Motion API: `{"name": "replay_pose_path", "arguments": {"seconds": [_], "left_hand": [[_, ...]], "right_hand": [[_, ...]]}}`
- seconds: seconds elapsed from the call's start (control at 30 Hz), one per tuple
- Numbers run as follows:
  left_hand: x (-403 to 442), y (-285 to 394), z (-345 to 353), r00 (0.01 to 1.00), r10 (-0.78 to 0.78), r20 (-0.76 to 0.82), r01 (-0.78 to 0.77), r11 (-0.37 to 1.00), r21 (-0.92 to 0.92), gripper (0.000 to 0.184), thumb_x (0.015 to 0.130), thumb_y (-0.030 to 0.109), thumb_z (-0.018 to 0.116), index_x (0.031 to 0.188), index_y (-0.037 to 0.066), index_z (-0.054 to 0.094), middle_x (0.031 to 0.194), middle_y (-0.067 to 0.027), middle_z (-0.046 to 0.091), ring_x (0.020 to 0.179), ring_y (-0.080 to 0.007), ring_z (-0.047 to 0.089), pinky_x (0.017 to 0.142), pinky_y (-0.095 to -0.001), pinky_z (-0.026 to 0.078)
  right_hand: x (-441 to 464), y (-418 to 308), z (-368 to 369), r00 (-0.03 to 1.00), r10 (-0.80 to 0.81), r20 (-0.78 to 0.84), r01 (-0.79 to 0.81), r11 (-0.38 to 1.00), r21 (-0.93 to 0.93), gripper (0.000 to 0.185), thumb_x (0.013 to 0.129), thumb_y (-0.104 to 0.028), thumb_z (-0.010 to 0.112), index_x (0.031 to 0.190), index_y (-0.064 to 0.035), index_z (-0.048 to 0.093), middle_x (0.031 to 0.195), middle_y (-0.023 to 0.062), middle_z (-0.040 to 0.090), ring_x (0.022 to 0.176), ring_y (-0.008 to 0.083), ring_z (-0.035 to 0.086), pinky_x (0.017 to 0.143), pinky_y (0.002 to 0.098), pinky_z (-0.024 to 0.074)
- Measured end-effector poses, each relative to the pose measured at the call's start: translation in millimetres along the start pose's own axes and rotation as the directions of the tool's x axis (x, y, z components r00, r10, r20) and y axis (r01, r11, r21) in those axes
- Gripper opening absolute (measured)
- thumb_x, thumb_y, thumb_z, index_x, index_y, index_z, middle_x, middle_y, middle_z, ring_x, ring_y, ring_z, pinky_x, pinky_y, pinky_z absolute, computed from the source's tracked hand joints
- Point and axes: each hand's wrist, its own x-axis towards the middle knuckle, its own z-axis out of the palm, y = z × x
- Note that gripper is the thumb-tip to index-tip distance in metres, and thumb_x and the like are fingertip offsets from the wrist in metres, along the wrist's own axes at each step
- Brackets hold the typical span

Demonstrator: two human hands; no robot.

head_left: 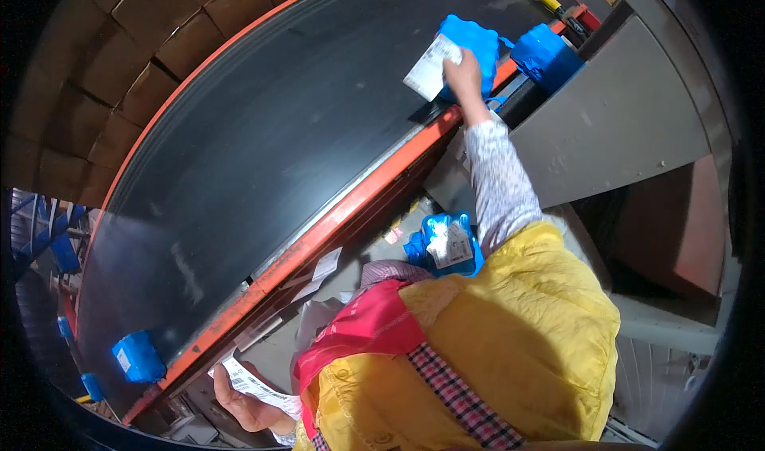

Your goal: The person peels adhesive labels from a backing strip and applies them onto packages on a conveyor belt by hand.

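Observation:
My right hand (468,80) pinches a white printed shipping label (431,67) at the belt's far end. The label lies partly over a blue plastic-wrapped package (472,40); I cannot tell whether it is stuck to it. Down at the lower left, my left hand (239,403) holds a curling strip of barcode labels (253,383) between thumb and fingers. A second blue package (547,56) sits just right of the first one. Beside my body, below the belt's edge, another blue package (441,226) bears a white label.
The dark curved conveyor belt (263,156) has an orange rim (335,205) on my side. Farther along it lies a blue package (139,356). Stacked brown cartons (127,60) line the outer side. A grey metal panel (613,116) stands to the right.

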Motion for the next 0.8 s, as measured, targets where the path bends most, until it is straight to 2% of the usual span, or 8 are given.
{"name": "replay_pose_path", "arguments": {"seconds": [0.07, 0.2, 0.33, 0.37, 0.53, 0.6, 0.77, 0.8], "left_hand": [[-5.5, -2.1, 2.6, 1.0, 0.014, -0.028, -0.012, 0.998, 0.061, 0.058, 0.082, 0.029, 0.049, 0.125, -0.01, 0.044, 0.12, -0.0245, 0.052, 0.106, -0.0286, 0.056, 0.09, -0.0358, 0.045], [-6.7, -1.8, -10.2, 0.996, 0.036, -0.078, -0.016, 0.97, 0.243, 0.055, 0.087, 0.033, 0.04, 0.123, -0.009, 0.046, 0.122, -0.0212, 0.052, 0.111, -0.0284, 0.053, 0.097, -0.0379, 0.04], [2.9, 14.4, 1.4, 0.998, -0.057, -0.042, 0.064, 0.976, 0.209, 0.056, 0.088, 0.034, 0.038, 0.123, -0.008, 0.045, 0.123, -0.0208, 0.051, 0.112, -0.0277, 0.052, 0.098, -0.0375, 0.039], [4.7, 13.2, -2.2, 0.999, -0.053, 0.001, 0.052, 0.978, 0.2, 0.056, 0.088, 0.034, 0.039, 0.124, -0.008, 0.044, 0.124, -0.0215, 0.05, 0.112, -0.0271, 0.052, 0.097, -0.037, 0.039], [5.3, 13.2, -15.4, 0.995, -0.103, -0.01, 0.102, 0.967, 0.233, 0.054, 0.089, 0.032, 0.039, 0.125, -0.008, 0.043, 0.125, -0.0222, 0.049, 0.113, -0.027, 0.051, 0.099, -0.0379, 0.037], [7.9, 15.1, -5.2, 0.993, -0.114, -0.03, 0.118, 0.973, 0.199, 0.053, 0.09, 0.03, 0.038, 0.126, -0.008, 0.042, 0.125, -0.0222, 0.049, 0.114, -0.0269, 0.05, 0.1, -0.0377, 0.036], [20.5, 13.6, -1.7, 0.991, -0.008, -0.133, 0.068, 0.889, 0.454, 0.051, 0.092, 0.026, 0.036, 0.128, -0.01, 0.041, 0.129, -0.0214, 0.047, 0.119, -0.0265, 0.046, 0.104, -0.0377, 0.031], [25.1, 13.9, 6.3, 0.983, 0.019, -0.181, 0.078, 0.856, 0.511, 0.051, 0.092, 0.026, 0.036, 0.128, -0.01, 0.04, 0.129, -0.0213, 0.046, 0.12, -0.0264, 0.045, 0.104, -0.0379, 0.031]], "right_hand": [[39.1, 8.0, 2.2, 0.999, 0.004, 0.046, -0.003, 1.0, -0.013, 0.041, 0.074, -0.02, 0.058, 0.11, 0.0001, 0.056, 0.106, 0.0221, 0.06, 0.099, 0.0387, 0.058, 0.087, 0.0439, 0.0446], [80.8, -17.8, -20.4, 0.974, -0.02, 0.224, 0.111, 0.91, -0.399, 0.036, 0.075, -0.019, 0.054, 0.107, -0.0029, 0.056, 0.109, 0.0209, 0.06, 0.101, 0.0362, 0.058, 0.086, 0.047, 0.0445], [104.4, -3.5, 3.9, 0.925, -0.128, 0.358, 0.263, 0.895, -0.359, 0.039, 0.074, -0.018, 0.058, 0.11, -0.0049, 0.055, 0.11, 0.0189, 0.06, 0.104, 0.0348, 0.056, 0.09, 0.0457, 0.0427], [105.7, -10.8, 7.1, 0.871, -0.073, 0.486, 0.252, 0.915, -0.314, 0.057, 0.073, -0.018, 0.065, 0.125, -0.0091, 0.047, 0.124, 0.0162, 0.052, 0.115, 0.0346, 0.049, 0.093, 0.0507, 0.0398], [47.3, -32.0, 13.6, 0.861, -0.431, 0.271, 0.509, 0.726, -0.462, 0.086, 0.072, -0.02, 0.072, 0.141, -0.0109, 0.022, 0.143, 0.0131, 0.03, 0.131, 0.0355, 0.028, 0.095, 0.0584, 0.0342], [42.2, -21.6, 39.8, 0.748, -0.505, 0.432, 0.554, 0.833, 0.015, 0.077, 0.074, -0.022, 0.071, 0.138, -0.0087, 0.03, 0.142, 0.0154, 0.032, 0.132, 0.0351, 0.027, 0.096, 0.0543, 0.0358], [14.2, -42.8, 57.1, 0.703, -0.207, 0.68, 0.5, 0.824, -0.266, 0.068, 0.09, -0.056, 0.032, 0.14, -0.0107, 0.03, 0.148, 0.0154, 0.019, 0.138, 0.0337, 0.014, 0.108, 0.0514, 0.0167], [8.1, -48.6, 51.0, 0.704, -0.247, 0.666, 0.536, 0.8, -0.269, 0.065, 0.091, -0.054, 0.034, 0.14, -0.0112, 0.032, 0.147, 0.0159, 0.022, 0.137, 0.0339, 0.016, 0.108, 0.0509, 0.0179]]}}
